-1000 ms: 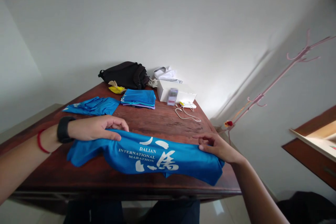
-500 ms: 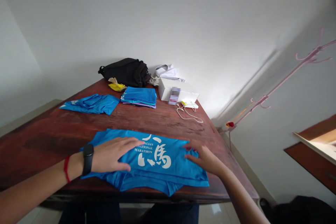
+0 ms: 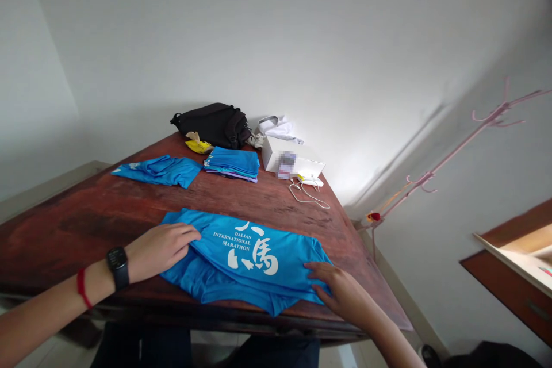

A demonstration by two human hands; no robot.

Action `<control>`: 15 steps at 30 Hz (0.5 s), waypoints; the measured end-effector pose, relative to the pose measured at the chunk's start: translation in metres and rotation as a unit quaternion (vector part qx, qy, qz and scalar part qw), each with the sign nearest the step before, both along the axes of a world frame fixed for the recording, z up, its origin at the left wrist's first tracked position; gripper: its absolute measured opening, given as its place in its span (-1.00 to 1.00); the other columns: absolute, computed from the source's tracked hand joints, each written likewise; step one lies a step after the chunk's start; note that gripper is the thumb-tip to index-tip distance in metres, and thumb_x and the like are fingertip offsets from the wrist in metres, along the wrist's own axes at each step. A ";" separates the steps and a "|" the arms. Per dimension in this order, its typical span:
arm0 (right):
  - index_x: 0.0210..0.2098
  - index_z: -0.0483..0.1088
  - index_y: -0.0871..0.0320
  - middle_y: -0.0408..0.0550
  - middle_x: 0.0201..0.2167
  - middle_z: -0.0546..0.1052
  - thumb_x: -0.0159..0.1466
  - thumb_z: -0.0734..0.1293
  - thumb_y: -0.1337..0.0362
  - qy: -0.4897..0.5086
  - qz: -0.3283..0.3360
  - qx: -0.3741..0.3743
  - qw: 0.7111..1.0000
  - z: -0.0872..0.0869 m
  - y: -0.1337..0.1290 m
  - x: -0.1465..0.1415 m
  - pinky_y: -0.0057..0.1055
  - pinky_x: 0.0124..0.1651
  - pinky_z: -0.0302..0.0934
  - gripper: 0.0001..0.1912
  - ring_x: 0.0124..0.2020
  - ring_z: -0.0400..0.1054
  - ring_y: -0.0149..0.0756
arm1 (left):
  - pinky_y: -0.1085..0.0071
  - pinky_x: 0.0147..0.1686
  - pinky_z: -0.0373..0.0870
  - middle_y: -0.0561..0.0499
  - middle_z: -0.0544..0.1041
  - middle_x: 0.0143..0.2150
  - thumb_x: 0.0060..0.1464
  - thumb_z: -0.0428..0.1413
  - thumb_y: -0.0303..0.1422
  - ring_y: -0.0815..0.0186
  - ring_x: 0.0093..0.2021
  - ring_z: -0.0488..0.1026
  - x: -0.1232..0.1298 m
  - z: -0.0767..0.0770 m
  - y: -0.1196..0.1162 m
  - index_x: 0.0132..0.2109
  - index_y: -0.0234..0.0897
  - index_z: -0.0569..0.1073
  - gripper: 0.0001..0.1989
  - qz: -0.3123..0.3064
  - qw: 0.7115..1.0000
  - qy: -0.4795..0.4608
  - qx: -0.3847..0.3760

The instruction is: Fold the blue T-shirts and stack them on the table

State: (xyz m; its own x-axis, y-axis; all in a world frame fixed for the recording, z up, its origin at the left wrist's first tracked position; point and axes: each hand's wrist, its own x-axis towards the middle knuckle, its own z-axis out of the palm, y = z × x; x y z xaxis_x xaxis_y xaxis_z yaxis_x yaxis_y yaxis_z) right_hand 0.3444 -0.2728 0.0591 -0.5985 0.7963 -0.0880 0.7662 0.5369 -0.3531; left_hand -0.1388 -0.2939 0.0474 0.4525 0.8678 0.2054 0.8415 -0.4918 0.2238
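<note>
A blue T-shirt [image 3: 284, 253] with white lettering and a large white character lies partly folded near the table's front edge. On its left side my left hand [image 3: 161, 250], wearing a black watch and a red cord, has its fingers closed on the cloth, which is bunched there. The fingertips are partly turned out of sight. My right hand [image 3: 340, 290] rests on the shirt's right end, fingers apart and lying over the fabric.
Farther back on the wooden table [image 3: 125, 230] are a crumpled blue shirt [image 3: 164, 171], a stack of folded shirts [image 3: 233, 162], a yellow packet [image 3: 198, 145], a black bag [image 3: 211, 125], a white box [image 3: 276, 152] and a white cable [image 3: 310, 201]. A pink coat rack [image 3: 452, 155] stands right.
My left hand has moved left off the lettering and closed on the shirt's left side, which is drawn inward. My right hand has come slightly nearer along the right end.
</note>
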 end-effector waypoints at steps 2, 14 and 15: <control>-0.03 0.57 0.05 0.06 0.18 0.50 0.35 0.22 0.19 -0.001 -0.021 -0.002 1.000 0.002 -0.001 0.003 -0.09 0.22 0.26 -0.67 0.16 0.42 -0.01 | 0.29 -0.05 0.44 -0.06 0.61 -0.03 0.26 -0.05 -0.38 0.13 -0.09 0.57 -0.005 0.004 0.001 -0.01 -0.14 0.57 -0.67 0.024 1.000 -0.017 0.005; -0.15 0.53 0.09 0.11 0.05 0.56 0.41 0.17 0.13 0.050 -0.024 0.018 0.998 -0.003 -0.007 0.004 -0.16 0.11 0.30 -0.67 0.06 0.46 -0.04 | 0.34 0.01 0.40 -0.06 0.57 -0.01 0.32 -0.16 -0.34 0.18 -0.03 0.53 0.001 0.018 0.015 0.05 -0.18 0.51 -0.62 0.060 0.990 -0.126 0.021; -0.13 0.52 0.10 0.11 -0.03 0.59 0.41 0.17 0.11 0.072 -0.034 0.018 0.997 -0.002 -0.005 0.005 -0.17 0.07 0.32 -0.66 0.00 0.48 -0.04 | 0.34 0.02 0.38 -0.07 0.55 0.01 0.33 -0.18 -0.36 0.19 -0.01 0.52 0.002 0.021 0.015 0.07 -0.19 0.49 -0.61 0.056 0.989 -0.132 0.033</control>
State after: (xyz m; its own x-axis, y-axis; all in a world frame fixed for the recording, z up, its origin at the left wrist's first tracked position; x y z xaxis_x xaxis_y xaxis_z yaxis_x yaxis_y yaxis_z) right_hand 0.3495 -0.2778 0.0570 -0.5466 0.8370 0.0255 0.7441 0.4994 -0.4437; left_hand -0.1368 -0.2789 0.0688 0.2767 0.8906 0.3610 0.8080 -0.4190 0.4142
